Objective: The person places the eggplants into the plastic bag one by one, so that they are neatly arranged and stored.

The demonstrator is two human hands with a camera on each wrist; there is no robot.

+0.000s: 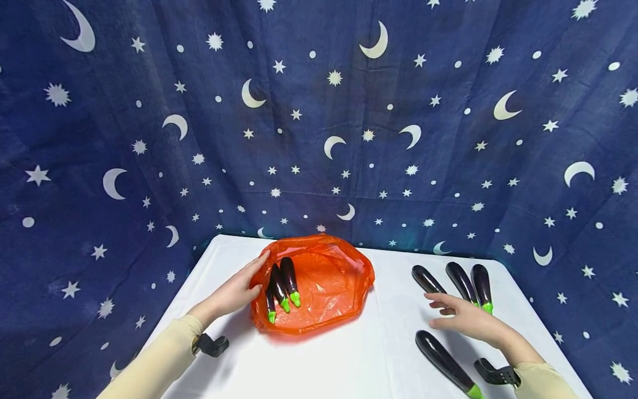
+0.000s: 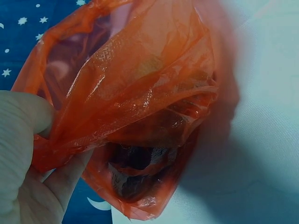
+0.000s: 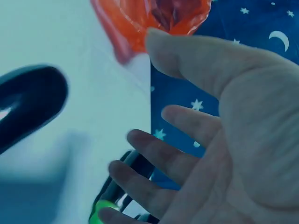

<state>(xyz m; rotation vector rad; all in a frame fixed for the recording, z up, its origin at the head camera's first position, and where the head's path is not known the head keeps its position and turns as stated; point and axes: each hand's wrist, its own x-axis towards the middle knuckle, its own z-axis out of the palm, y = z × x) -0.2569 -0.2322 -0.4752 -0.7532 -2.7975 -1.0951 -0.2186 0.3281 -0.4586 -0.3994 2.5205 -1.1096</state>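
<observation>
An orange-red plastic bag (image 1: 329,288) lies with its mouth spread wide, and three eggplants (image 1: 288,277) with green stem ends rest inside its left part. My left hand (image 1: 239,289) is at the bag's left rim; the left wrist view shows its thumb and fingers pinching the thin plastic (image 2: 65,144). Over the right side hovers my right hand (image 1: 471,318), fingers spread and nothing between them. Just beyond it lie three more eggplants (image 1: 461,280), partly covered by the hand in the head view. A single eggplant (image 1: 443,359) lies nearer, in front of the right hand.
Everything stands on a table with a white cloth (image 1: 339,360). Behind and on both sides hangs a dark blue curtain (image 1: 309,149) with moons and stars, meeting the table's back edge. Dark straps (image 1: 211,344) circle both wrists.
</observation>
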